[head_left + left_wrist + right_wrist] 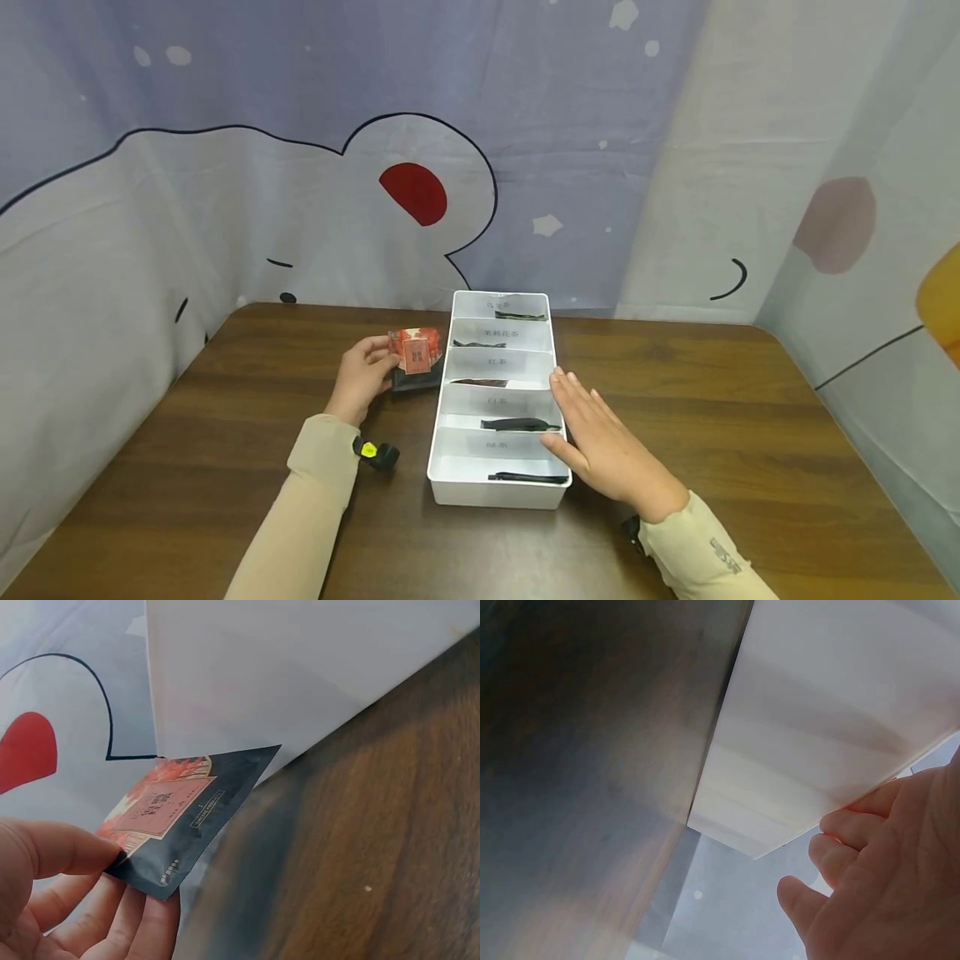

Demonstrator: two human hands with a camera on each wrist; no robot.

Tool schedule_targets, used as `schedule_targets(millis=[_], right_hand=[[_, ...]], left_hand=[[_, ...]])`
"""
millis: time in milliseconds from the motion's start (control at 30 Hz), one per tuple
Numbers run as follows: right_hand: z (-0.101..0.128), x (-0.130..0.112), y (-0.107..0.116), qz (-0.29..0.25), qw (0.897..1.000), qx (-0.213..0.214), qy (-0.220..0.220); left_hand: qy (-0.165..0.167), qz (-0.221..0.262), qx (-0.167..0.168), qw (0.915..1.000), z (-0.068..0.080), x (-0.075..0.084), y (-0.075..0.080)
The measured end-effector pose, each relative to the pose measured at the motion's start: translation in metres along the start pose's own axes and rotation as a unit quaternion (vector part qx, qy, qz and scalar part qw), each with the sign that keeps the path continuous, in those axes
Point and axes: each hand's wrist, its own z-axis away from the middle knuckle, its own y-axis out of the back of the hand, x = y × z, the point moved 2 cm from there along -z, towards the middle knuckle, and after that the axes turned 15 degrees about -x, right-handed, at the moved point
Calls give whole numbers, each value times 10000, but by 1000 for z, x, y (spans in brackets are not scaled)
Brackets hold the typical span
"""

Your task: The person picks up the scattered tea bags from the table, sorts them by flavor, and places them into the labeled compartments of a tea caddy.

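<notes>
My left hand (360, 379) pinches a red and black tea sachet (417, 358) between thumb and fingers, left of the white divided box (497, 495). In the left wrist view the sachet (176, 810) is held by one corner, tilted, its pink label facing up, and it overlaps the box's side wall (285, 682). My right hand (600, 442) lies along the box's right rim with its fingers extended. The right wrist view shows those fingertips (840, 825) right at the rim, above the box's outer wall (795, 727).
The box's several labelled compartments run front to back, each with a thin packet inside, such as the dark packet (527, 478) at the front. Under it is a brown wooden table (720, 417). A printed curtain (300, 192) hangs behind the table and along its sides.
</notes>
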Motion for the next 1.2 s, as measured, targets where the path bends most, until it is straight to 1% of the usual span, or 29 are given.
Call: schedule_targets(millis=[133,300,400,500,600,733,833,1000,1067,1200], right_hand=[[0,0,0,-17,10000,-31,-26],[0,0,1,-16,10000,-36,-37],[0,1,1,-7,10000,-36,-33],[0,1,1,2,10000,-38,-31],[0,1,0,24,10000,-29,-21],[0,1,0,34,10000,-15,-17],[-1,1,0,40,10000,0,-7],[-1,1,0,54,10000,9,2],[-1,1,0,36,10000,6,-6],[-1,1,0,0,10000,6,-24]], left_hand=[[-166,-23,119,9998,3,5,2],[-405,-275,286,9984,6,13,3],[-633,-398,440,9962,7,19,2],[-904,-393,566,9935,9,24,1],[-1197,-414,650,9898,13,31,-1],[-1466,-458,737,9854,17,37,-3],[-1646,-381,757,9827,19,40,-4],[-2136,-168,724,9741,24,49,-9],[-2276,-128,687,9712,27,54,-12],[-2370,-11,560,9699,32,61,-19]])
